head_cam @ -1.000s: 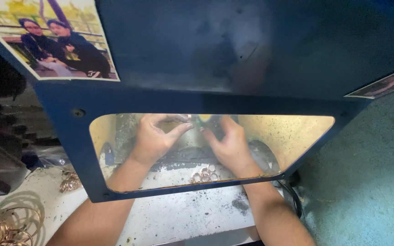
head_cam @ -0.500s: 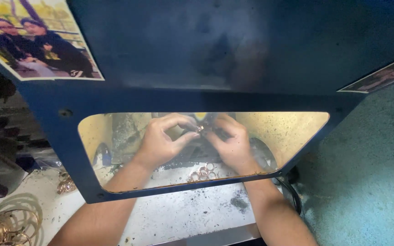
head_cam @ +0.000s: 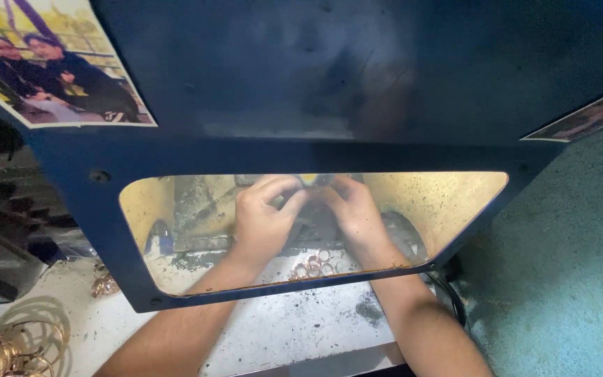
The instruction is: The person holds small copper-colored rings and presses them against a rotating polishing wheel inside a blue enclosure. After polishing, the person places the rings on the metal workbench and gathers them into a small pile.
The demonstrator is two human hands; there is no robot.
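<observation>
**Blue steel guard, 2 hands working behind its window**

Blue-painted metal forms a shield point(head_cam: 315, 84) between the camera and the work, and both hands reach under its lower edge so that they are seen through the yellowish window point(head_cam: 441, 202). The left hand point(head_cam: 263, 216) and the right hand point(head_cam: 357, 213) meet at the middle, fingers curled in and pinching at 1 small piece point(head_cam: 310, 183) between them; it is too hidden to name, and how tightly either hand closes cannot be told. Holding it close to the window's upper edge seems to keep it at the lit spot behind the guard.

Just below the hands, toward the wrists, lies a little cluster of copper-coloured rings point(head_cam: 310, 264) on the gritty white bench point(head_cam: 294, 328), within easy reach. Well to the left of the left forearm sits a pile of thin golden bangles point(head_cam: 1, 349).

Room is tight: the window frame hems the forearms above, leaving only sideways play along the bench. A black cable point(head_cam: 448, 297) curls beside the right forearm.
</observation>
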